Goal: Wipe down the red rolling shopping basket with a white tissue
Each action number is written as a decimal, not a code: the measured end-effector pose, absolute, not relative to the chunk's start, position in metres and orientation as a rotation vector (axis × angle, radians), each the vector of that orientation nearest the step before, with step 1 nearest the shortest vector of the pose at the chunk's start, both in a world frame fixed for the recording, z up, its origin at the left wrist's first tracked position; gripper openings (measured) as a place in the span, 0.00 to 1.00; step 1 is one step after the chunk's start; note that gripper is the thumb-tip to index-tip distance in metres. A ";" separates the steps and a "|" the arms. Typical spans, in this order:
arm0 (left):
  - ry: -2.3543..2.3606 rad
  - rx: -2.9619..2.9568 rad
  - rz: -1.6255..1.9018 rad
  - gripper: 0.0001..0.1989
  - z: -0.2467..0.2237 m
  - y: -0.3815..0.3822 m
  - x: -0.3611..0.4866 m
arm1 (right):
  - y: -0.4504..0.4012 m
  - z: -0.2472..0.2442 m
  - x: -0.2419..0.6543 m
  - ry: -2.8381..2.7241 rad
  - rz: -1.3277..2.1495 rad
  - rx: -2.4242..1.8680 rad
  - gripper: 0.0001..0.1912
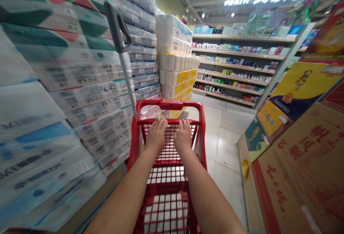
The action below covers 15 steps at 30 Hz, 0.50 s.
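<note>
A red shopping cart (201,126) with a grid basket stands directly in front of me. My left hand (156,134) is closed over the cart's inner red crossbar, left of its middle. By its fingertips shows a small crumpled pale thing, too unclear to name. Just to the right, my right hand (183,135) lies over the same bar, fingers together and bent over it. The two hands are a short gap apart. A metal pole with a grey handle (116,28) rises at the cart's left corner.
Stacked tissue packs (88,72) line the left side closely. More paper roll packs (176,62) stand ahead. Cartons (303,155) are piled along the right. A tiled floor aisle (221,144) leads toward shelves (239,53) of small products at the back.
</note>
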<state>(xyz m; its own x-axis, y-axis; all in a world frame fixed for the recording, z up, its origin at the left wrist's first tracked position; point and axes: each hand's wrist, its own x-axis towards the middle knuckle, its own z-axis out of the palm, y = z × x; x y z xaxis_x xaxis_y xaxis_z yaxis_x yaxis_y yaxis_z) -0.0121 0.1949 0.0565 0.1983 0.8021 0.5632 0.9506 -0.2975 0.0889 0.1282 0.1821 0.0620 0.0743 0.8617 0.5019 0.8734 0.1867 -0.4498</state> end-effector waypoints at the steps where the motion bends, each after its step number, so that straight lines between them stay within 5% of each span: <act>1: -1.685 -2.165 -0.772 0.30 0.057 0.195 -0.012 | 0.183 0.061 0.128 -1.753 -0.023 -1.634 0.30; 15: -1.807 -2.015 -0.788 0.30 0.056 0.196 -0.009 | 0.186 0.060 0.132 -1.749 -0.011 -1.585 0.30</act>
<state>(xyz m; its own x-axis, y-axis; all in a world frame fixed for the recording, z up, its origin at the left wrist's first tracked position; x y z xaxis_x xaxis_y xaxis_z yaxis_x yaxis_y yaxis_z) -0.0087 0.1964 0.0556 0.0469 0.8041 0.5927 0.9814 -0.1475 0.1225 0.1315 0.1861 0.0595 0.0612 0.8475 0.5273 0.8543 0.2287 -0.4668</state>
